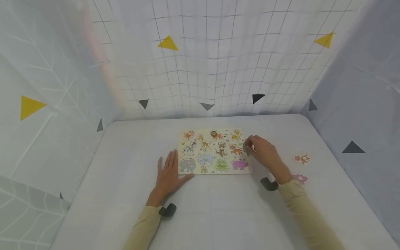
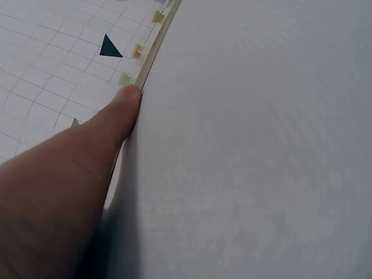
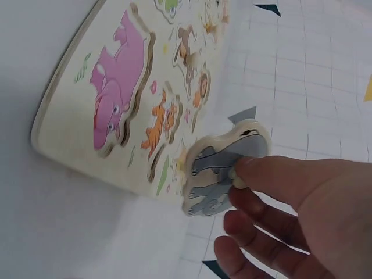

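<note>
A wooden animal puzzle board point(image 1: 210, 168) lies on the table in the head view. My left hand point(image 1: 167, 177) rests flat at its left edge with fingers spread, the thumb along the front edge. In the left wrist view the thumb point(image 2: 119, 113) meets the board's side, near small knobs point(image 2: 137, 51). Beside the board's right edge, my right hand point(image 1: 262, 151) pinches a grey elephant puzzle piece point(image 3: 224, 154) by its knob between thumb and index finger. The piece is tilted, its picture facing the right wrist camera. A pink hippo picture point(image 3: 125, 75) shows in a recess nearby.
To the right lie a brown monkey piece point(image 1: 301, 159) and a purple piece point(image 1: 300, 178), the latter partly hidden by the right forearm. A white table point(image 1: 212, 215) stands against a gridded curtain point(image 1: 206, 69), with further curtains on both sides.
</note>
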`<state>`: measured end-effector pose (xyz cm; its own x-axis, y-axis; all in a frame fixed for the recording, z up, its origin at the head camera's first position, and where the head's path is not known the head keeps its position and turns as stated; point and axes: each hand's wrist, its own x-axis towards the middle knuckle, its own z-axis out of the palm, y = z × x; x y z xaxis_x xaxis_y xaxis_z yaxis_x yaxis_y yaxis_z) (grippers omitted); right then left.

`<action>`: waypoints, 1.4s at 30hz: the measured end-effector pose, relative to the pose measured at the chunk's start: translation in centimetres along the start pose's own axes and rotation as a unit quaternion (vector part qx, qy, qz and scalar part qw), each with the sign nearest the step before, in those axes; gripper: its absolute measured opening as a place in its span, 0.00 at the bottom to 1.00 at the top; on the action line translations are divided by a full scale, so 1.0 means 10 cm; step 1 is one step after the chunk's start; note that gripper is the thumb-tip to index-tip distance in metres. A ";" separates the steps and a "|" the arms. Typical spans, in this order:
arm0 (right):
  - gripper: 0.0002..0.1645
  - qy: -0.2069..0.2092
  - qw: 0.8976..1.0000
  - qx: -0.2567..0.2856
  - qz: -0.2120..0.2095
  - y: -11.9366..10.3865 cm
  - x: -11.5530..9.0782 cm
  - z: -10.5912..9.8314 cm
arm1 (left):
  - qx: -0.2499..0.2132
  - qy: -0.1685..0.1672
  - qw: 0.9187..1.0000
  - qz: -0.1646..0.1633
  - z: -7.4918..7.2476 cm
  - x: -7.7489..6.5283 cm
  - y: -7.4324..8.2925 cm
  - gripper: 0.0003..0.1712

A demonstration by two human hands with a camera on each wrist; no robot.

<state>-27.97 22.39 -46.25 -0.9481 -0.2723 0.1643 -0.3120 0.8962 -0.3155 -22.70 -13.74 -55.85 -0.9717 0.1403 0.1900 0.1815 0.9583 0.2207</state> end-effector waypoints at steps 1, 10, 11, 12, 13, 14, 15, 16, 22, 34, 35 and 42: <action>0.08 0.010 1.000 0.003 -0.008 -0.02 0.01 0.01 | 0.000 0.000 1.000 -0.001 0.00 0.00 0.00 0.64; 0.06 0.059 0.997 0.019 -0.052 -0.27 0.12 0.09 | -0.004 -0.003 1.000 0.000 0.02 0.00 -0.01 0.64; 0.06 0.060 0.996 0.020 -0.055 -0.29 0.12 0.10 | -0.004 -0.002 1.000 -0.001 0.02 0.00 0.00 0.64; 0.06 0.061 0.996 0.022 -0.058 -0.32 0.13 0.10 | -0.004 -0.002 1.000 -0.002 0.02 -0.01 0.00 0.64; 0.06 0.063 0.996 0.021 -0.060 -0.35 0.14 0.11 | -0.004 0.000 1.000 -0.002 0.01 -0.01 0.00 0.64; 0.06 0.064 0.996 0.019 -0.063 -0.38 0.15 0.12 | -0.005 0.000 1.000 -0.002 0.01 -0.01 0.00 0.64; 0.07 0.065 0.995 0.020 -0.067 -0.40 0.16 0.13 | -0.005 0.001 1.000 -0.001 0.01 -0.01 0.00 0.64; 0.07 0.065 0.995 0.023 -0.071 -0.43 0.17 0.13 | -0.004 0.001 1.000 -0.001 0.01 -0.01 0.00 0.64; 0.07 0.066 0.993 0.026 -0.095 -0.56 0.27 0.21 | -0.001 0.002 1.000 0.000 0.00 -0.01 -0.01 0.64; 0.06 0.026 0.991 0.053 -0.124 -0.97 0.38 0.41 | 0.005 0.004 1.000 0.002 0.00 0.00 -0.02 0.64; 0.06 0.021 0.991 0.051 -0.124 -1.00 0.38 0.44 | 0.005 0.005 1.000 0.002 0.00 0.00 -0.02 0.64; 0.06 -0.005 0.992 0.047 -0.118 -1.14 0.36 0.58 | 0.000 0.000 1.000 0.002 -0.01 0.00 -0.01 0.64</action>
<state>-28.16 9.12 -47.48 -0.8486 -0.4739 0.2352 -0.5289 0.7712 -0.3543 -22.68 -13.84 -55.78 -0.9710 0.1436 0.1912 0.1851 0.9577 0.2205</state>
